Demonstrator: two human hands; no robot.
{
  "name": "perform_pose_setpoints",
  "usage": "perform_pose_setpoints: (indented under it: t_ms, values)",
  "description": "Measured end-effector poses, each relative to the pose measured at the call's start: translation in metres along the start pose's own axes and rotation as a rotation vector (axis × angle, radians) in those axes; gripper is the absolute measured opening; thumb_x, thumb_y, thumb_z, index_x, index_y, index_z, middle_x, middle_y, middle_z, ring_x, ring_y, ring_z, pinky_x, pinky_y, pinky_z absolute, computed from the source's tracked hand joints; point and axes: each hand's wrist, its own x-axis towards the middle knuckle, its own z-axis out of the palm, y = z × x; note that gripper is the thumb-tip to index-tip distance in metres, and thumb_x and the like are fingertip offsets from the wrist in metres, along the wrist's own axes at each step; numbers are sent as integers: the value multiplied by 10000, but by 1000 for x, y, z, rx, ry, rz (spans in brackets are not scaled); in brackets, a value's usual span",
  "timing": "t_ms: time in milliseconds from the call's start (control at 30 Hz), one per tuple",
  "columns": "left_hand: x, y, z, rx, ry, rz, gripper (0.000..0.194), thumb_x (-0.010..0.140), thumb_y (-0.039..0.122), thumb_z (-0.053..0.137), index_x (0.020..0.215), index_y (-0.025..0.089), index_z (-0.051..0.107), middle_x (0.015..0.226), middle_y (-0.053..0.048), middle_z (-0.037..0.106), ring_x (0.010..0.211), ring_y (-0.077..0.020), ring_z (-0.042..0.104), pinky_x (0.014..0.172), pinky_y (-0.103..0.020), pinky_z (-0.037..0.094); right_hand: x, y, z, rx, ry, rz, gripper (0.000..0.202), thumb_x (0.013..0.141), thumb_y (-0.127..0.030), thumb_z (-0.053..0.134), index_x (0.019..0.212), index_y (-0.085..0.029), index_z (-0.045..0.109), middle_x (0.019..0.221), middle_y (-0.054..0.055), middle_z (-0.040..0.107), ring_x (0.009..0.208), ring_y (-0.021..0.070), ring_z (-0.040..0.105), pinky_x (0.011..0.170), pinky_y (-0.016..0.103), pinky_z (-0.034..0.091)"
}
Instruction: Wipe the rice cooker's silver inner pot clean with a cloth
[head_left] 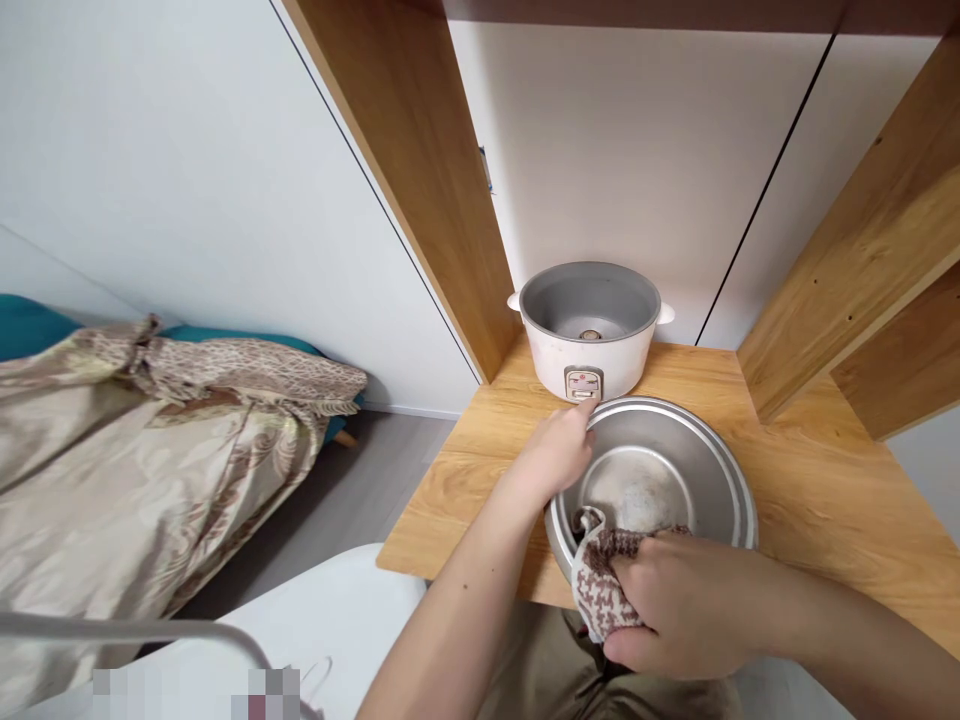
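Note:
A round silver metal pot point(709, 465) lies with its open side up at the near edge of the wooden table, its bottom stained a dull grey-brown. My left hand point(561, 452) grips its left rim, the fingertips partly hidden. Bunched in my right hand point(679, 605) is a brown-and-white patterned cloth point(606, 590), which lies over the pot's near rim and inner wall. Just behind the pot stands a white rice cooker body point(540, 350), without a lid, its grey inside bare down to the round plate at the bottom.
The wooden tabletop point(817, 500) sits between wooden posts point(409, 180), with a white wall panel behind. At lower left is a white chair point(360, 600). A patterned cover point(187, 460) drapes over teal furniture farther left.

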Motion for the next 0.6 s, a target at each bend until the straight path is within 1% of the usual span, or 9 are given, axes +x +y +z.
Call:
perform_pose_setpoints:
  t_ms: [67, 167, 233, 300, 500, 600]
  values:
    - [0, 1, -1, 3, -5, -2, 522, 959, 109, 543, 1475, 174, 577, 1321, -195, 744, 1215, -336, 714, 998, -407, 541, 0, 0, 0, -21, -7, 24, 256, 966, -457, 640, 916, -218, 720, 806, 36, 774, 685, 218, 684, 585, 317, 374]
    - [0, 2, -1, 6, 0, -2, 511, 959, 114, 542, 1466, 161, 581, 1333, -206, 736, 1223, -347, 709, 1002, -417, 539, 0, -5, 1, -124, -21, 88, 428, 987, -576, 610, 851, -190, 735, 745, 88, 764, 645, 249, 684, 549, 334, 347]
    - [1, 1, 0, 6, 4, -2, 496, 960, 118, 543, 1452, 160, 589, 1330, -207, 736, 1221, -349, 708, 1001, -419, 539, 0, -8, 1, -178, -36, 108, 491, 998, -617, 584, 838, -182, 744, 737, 108, 764, 639, 270, 694, 541, 340, 343]
    - [1, 1, 0, 4, 6, 1, 487, 957, 119, 550, 1439, 168, 596, 1319, -199, 742, 1214, -343, 711, 996, -411, 541, 0, -10, 0, -176, -49, 109, 485, 1007, -611, 576, 856, -185, 751, 745, 104, 770, 646, 278, 706, 546, 342, 352]
    - [0, -1, 1, -15, 13, 12, 487, 954, 104, 550, 1433, 178, 602, 1324, -187, 743, 1220, -333, 709, 1004, -403, 538, 1, -2, -2, -9, -35, 30, 331, 999, -504, 614, 939, -199, 731, 854, 66, 794, 733, 244, 728, 622, 325, 417]
    - [-1, 0, 0, -31, 11, 12, 492, 955, 104, 553, 1440, 168, 600, 1338, -196, 736, 1229, -338, 705, 1017, -412, 536, 1, -3, 0, -50, -30, 34, 377, 1002, -537, 605, 937, -190, 738, 834, 79, 790, 719, 259, 727, 605, 333, 427]
